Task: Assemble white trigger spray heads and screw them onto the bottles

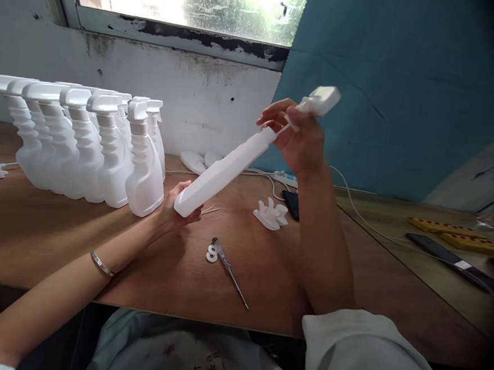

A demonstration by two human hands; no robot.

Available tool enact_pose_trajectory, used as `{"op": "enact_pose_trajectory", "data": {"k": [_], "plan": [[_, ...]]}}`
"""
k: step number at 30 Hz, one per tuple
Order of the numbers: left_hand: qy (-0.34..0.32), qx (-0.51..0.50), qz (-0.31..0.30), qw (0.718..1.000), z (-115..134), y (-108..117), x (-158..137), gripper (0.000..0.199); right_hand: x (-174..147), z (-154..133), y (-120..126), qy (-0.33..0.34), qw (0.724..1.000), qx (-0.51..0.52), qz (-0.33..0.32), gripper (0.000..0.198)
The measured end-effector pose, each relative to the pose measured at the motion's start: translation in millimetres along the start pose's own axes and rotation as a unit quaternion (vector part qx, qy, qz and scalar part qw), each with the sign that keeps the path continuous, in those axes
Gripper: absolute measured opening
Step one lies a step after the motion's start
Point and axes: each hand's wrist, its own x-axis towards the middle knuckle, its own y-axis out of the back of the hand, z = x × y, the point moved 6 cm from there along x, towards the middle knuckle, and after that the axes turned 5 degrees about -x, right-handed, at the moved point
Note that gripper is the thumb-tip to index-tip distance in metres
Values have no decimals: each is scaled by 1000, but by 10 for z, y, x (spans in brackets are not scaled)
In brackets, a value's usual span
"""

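A white plastic bottle (224,175) is tilted above the table, its neck pointing up and to the right. My left hand (181,210) grips it around the base. Up at the neck, my right hand (303,135) is closed on a white trigger spray head (320,100). The thin dip tube (283,129) runs from the spray head into the bottle's mouth, while the head itself is apart from the neck. Two white washers (212,253) lie beside a clear-handled screwdriver (229,269) below the bottle.
Assembled spray bottles (144,169) stand in rows on the left. Small white plastic parts (270,213) and a dark phone (290,204) lie near my right forearm. Cables and a power strip (286,179) run along the wall. Yellow strips (447,228) lie far right.
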Motion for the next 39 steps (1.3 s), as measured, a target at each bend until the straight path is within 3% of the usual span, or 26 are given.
{"op": "enact_pose_trajectory", "data": {"k": [2,5,7,10,13,18,24,30,32,39], "plan": [[-30,-10,19,999,37,42,9,31,-16,32,56,-56,997,-59,9,5],[-59,-24,26,998,75,83,27,28,-75,166,165,-189,978,-69,61,16],[-72,-31,24,997,90,95,41,29,-100,234,227,-234,966,-59,89,18],[-78,-27,38,996,95,113,57,39,-71,278,362,-214,966,-84,120,16],[-61,-4,43,997,69,105,63,48,-22,293,630,-135,963,-124,198,7],[-22,36,27,999,-14,65,68,42,18,571,1187,-65,925,-164,337,9],[-22,45,32,998,-37,95,86,34,-55,1351,1631,-183,872,-212,400,11],[-20,43,36,998,-35,112,96,31,-204,1970,1670,-258,846,-194,424,16],[-19,43,38,998,-37,116,100,30,-199,2112,1654,-278,839,-187,428,13],[-25,52,40,998,-28,89,71,29,-272,2323,1766,-337,812,-168,446,31]]}}
